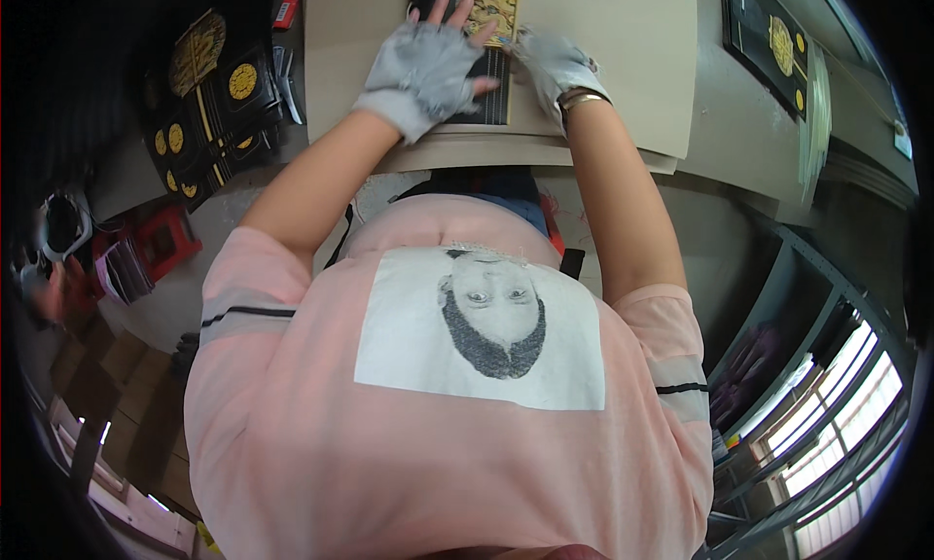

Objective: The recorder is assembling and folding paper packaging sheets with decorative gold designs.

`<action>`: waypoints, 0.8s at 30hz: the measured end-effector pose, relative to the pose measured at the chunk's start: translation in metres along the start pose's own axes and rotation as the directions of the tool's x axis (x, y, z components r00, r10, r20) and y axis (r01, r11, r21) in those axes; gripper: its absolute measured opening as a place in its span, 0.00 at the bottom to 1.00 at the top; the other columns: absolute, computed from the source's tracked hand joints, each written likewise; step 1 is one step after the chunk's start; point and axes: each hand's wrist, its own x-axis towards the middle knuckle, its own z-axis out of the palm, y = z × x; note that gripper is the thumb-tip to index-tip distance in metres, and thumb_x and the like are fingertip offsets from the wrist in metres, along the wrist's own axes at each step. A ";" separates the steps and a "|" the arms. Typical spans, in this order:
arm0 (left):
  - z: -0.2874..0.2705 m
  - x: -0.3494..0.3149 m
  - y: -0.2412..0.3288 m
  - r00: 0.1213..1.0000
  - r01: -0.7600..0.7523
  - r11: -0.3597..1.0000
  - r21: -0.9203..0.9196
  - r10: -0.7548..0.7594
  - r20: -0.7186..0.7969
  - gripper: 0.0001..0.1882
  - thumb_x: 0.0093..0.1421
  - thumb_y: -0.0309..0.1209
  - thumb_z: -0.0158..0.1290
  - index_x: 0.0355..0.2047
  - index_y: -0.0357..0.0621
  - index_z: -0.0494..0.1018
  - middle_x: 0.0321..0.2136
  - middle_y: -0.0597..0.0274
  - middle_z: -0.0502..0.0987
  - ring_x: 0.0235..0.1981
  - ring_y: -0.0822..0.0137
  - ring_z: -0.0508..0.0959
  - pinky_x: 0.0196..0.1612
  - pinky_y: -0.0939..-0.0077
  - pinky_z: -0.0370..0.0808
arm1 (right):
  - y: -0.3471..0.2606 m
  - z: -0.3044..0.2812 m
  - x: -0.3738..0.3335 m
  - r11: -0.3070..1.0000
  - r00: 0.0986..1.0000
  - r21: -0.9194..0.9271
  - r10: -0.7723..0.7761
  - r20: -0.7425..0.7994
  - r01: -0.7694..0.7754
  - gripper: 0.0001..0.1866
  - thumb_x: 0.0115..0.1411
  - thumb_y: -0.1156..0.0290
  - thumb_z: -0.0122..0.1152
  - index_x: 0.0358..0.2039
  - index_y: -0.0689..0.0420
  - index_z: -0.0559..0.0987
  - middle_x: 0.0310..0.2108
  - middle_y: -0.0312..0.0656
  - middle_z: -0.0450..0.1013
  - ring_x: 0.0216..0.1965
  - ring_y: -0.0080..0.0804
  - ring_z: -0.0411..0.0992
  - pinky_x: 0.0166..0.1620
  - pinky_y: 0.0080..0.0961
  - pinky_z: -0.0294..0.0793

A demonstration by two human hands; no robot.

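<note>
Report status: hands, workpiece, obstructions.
Left hand gloved, flat on black-and-gold panel. Right hand gloved, pressing its right edge. Panel lies on cardboard sheet. Nothing in the way.

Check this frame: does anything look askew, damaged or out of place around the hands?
Nothing stands out. Both gloved hands, left hand and right hand, lie flat on a black and gold printed sheet, which sits square on the cardboard stack. No tear or spill shows.

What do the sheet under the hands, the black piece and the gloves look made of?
Tan sheet: matte, stiff-looking, stacked layers at its edge; likely cardboard. Black piece: flat, gold-patterned, probably printed card. Gloves on left hand and right hand: grey, fingerless, frayed, looks like knit fabric.
</note>
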 end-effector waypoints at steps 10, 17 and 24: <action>0.001 -0.031 0.014 0.985 -0.143 0.989 -0.041 0.146 0.092 0.39 0.62 0.62 0.53 0.70 0.63 0.65 0.74 0.55 0.57 0.75 0.49 0.55 0.74 0.46 0.54 | 0.047 0.005 0.043 0.923 0.995 0.383 -0.053 0.079 0.019 0.15 0.60 0.60 0.74 0.34 0.59 0.82 0.23 0.38 0.76 0.22 0.28 0.74 0.28 0.23 0.77; 0.008 -0.035 0.018 0.993 -0.099 0.995 0.028 0.097 0.069 0.39 0.61 0.63 0.54 0.70 0.65 0.66 0.74 0.58 0.57 0.75 0.52 0.54 0.74 0.46 0.53 | 0.006 -0.006 0.003 0.804 0.969 -0.566 -0.245 -0.037 0.182 0.18 0.66 0.52 0.53 0.38 0.49 0.87 0.34 0.43 0.84 0.42 0.45 0.83 0.46 0.46 0.79; 0.013 -0.034 0.017 0.990 -0.128 0.991 0.033 0.126 0.057 0.42 0.60 0.63 0.55 0.71 0.65 0.64 0.75 0.55 0.55 0.75 0.48 0.54 0.73 0.45 0.54 | -0.005 -0.031 -0.011 0.911 0.972 -0.342 -0.201 0.123 0.232 0.22 0.69 0.49 0.47 0.42 0.49 0.85 0.31 0.42 0.84 0.39 0.43 0.83 0.45 0.43 0.79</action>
